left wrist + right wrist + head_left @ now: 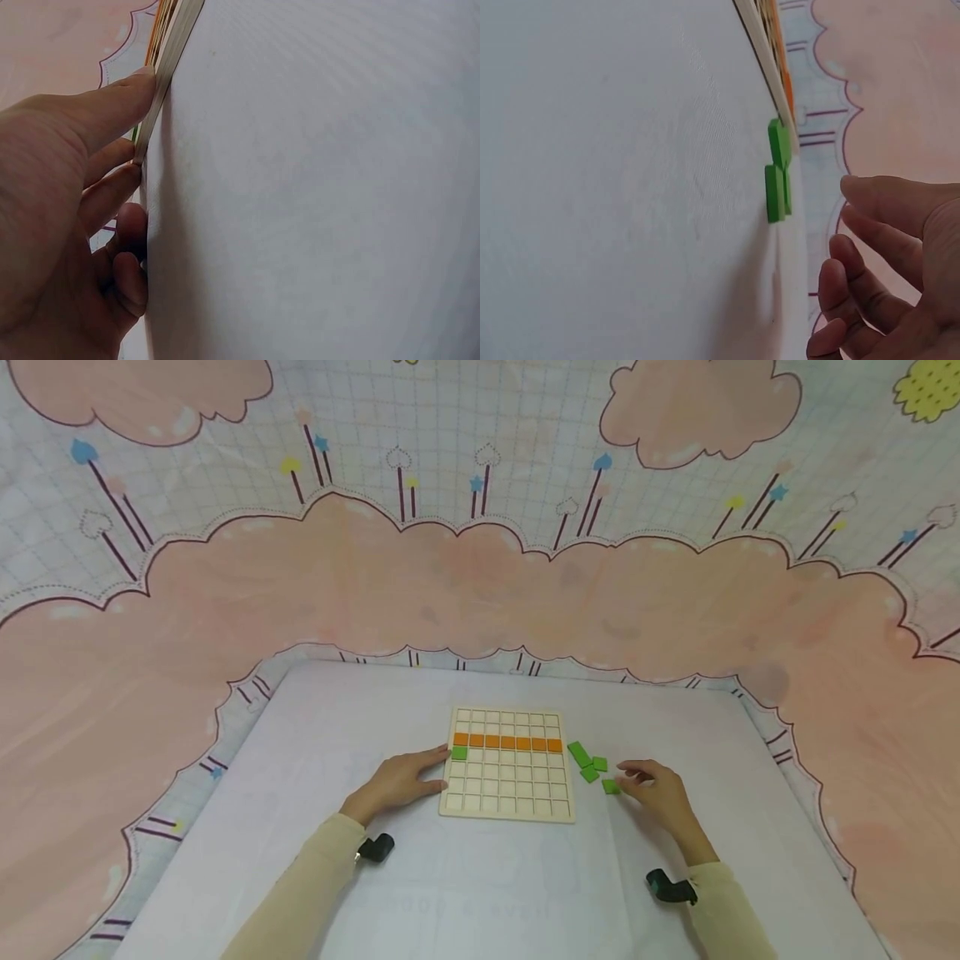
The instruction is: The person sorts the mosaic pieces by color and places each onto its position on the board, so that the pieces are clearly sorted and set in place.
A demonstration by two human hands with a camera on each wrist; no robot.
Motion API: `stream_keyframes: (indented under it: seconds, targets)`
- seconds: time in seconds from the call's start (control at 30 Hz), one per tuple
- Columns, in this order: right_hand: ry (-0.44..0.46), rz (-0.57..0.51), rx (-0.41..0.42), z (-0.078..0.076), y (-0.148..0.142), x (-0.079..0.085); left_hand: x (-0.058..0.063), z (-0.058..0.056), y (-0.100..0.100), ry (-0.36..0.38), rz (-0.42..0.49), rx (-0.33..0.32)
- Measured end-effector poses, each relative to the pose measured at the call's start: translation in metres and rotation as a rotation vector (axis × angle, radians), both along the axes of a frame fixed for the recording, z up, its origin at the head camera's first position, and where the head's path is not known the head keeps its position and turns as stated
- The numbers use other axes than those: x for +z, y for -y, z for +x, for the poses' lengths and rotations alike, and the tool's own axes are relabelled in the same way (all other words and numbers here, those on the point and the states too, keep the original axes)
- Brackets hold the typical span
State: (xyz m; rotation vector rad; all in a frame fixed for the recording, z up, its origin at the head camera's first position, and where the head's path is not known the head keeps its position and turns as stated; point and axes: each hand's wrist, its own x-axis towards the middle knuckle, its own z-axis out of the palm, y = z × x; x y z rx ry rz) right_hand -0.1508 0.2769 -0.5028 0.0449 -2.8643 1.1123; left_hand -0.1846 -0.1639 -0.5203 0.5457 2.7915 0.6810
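Observation:
A square wooden grid board (506, 808) lies on the table, with a row of orange tiles (507, 742) across it and one green tile (460, 752) just below that row at the left. My left hand (401, 777) touches the board's left edge with thumb and fingers extended; the left wrist view has the thumb (124, 105) against the board's side. Right of the board lie several loose green tiles (579, 754). Close by the nearest loose tile (609, 787) is my right hand (660, 793), fingers loosely bent. In the right wrist view nothing shows between its fingers.
The table is covered with a white cloth (480, 893). A pink and white patterned cloth (480, 593) surrounds it at the back and sides. Dark wrist devices (671, 887) sit at both sleeve cuffs.

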Motion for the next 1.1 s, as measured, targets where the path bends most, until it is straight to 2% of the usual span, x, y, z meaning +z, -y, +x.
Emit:
stream_keyframes:
  seconds: [0.33,0.63,1.1]
  targets:
    - [0.039,0.022,0.028,-0.004,-0.012,-0.005,0.0,-0.001,-0.001,0.011,0.006,0.009]
    - [0.141,0.062,0.05,-0.007,-0.013,-0.011,0.001,0.0,-0.001,0.008,0.008,0.009]
    - [0.169,0.047,0.05,-0.006,-0.007,-0.016,-0.001,-0.002,-0.001,-0.002,-0.002,-0.002]
